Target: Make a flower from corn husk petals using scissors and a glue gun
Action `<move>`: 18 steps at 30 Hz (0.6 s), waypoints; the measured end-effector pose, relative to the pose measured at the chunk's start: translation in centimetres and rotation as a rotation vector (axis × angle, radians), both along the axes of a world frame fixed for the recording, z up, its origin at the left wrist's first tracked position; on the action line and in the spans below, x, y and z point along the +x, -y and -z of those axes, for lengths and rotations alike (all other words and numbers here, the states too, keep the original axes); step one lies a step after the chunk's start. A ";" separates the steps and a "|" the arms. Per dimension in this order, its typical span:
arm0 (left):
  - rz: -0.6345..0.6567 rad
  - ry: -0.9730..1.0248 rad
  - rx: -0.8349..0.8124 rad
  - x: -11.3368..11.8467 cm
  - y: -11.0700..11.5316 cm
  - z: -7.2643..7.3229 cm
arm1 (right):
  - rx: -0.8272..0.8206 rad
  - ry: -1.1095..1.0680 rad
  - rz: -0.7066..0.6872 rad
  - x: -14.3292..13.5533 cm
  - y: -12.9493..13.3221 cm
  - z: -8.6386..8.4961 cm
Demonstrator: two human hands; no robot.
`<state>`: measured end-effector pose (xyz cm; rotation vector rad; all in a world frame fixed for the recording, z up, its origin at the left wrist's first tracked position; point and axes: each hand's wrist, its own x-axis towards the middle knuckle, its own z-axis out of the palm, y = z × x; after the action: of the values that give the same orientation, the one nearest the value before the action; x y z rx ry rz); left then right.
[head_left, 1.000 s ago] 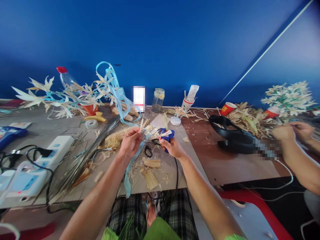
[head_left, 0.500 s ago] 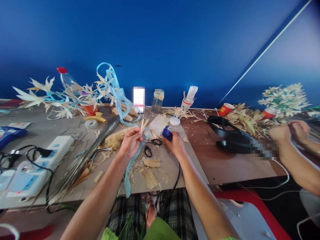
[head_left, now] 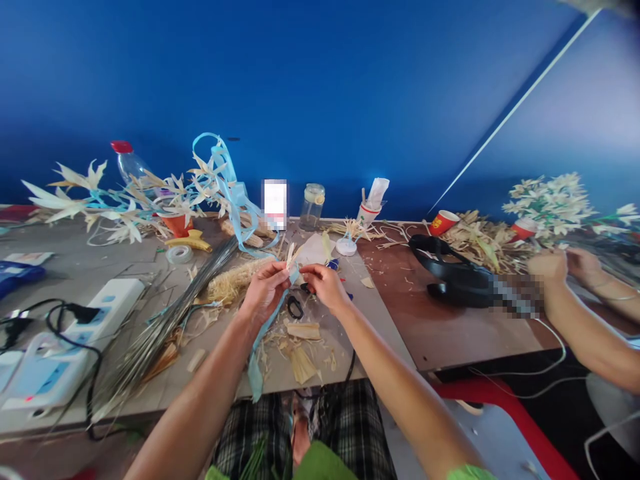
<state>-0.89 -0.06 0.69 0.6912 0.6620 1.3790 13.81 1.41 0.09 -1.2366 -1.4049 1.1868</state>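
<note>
My left hand (head_left: 266, 292) pinches a small pale corn husk piece (head_left: 290, 253) that stands upright from its fingertips. A light blue ribbon (head_left: 256, 370) runs from there down across the table and hangs over its front edge. My right hand (head_left: 327, 288) is closed at the fingertips on the ribbon's upper part, right beside the left fingers. Partly hidden behind the right hand lies a blue glue gun (head_left: 333, 265) with a black cord. Black-handled scissors (head_left: 295, 307) rest below the hands, partly covered.
Thin wires (head_left: 165, 327) and a white power strip (head_left: 95, 333) lie at left. Behind stand a husk flower branch (head_left: 120, 217), a glass jar (head_left: 312, 207) and a white cup (head_left: 369, 212). A black headset (head_left: 457, 280) and a co-worker's hands (head_left: 550, 270) are at right.
My right hand has let go of the glue gun, which now lies on the table. It has moved left and taken hold of the ribbon at my left fingertips.
</note>
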 end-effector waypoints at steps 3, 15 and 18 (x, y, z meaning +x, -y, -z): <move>-0.004 -0.034 -0.003 -0.1 -0.3 0.6 | -0.009 -0.156 -0.021 -1.8 -0.4 -0.5; -0.226 -0.458 0.066 0.5 -0.2 0.8 | 0.041 -0.324 0.047 -2.8 -0.6 0.8; -0.282 -0.541 0.115 0.6 -0.3 1.2 | 0.040 -0.356 0.050 -3.1 -0.5 0.9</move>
<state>-0.26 0.20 -0.50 1.1133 1.1476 1.5039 10.67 1.93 -0.82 -0.9695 -1.1221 1.2662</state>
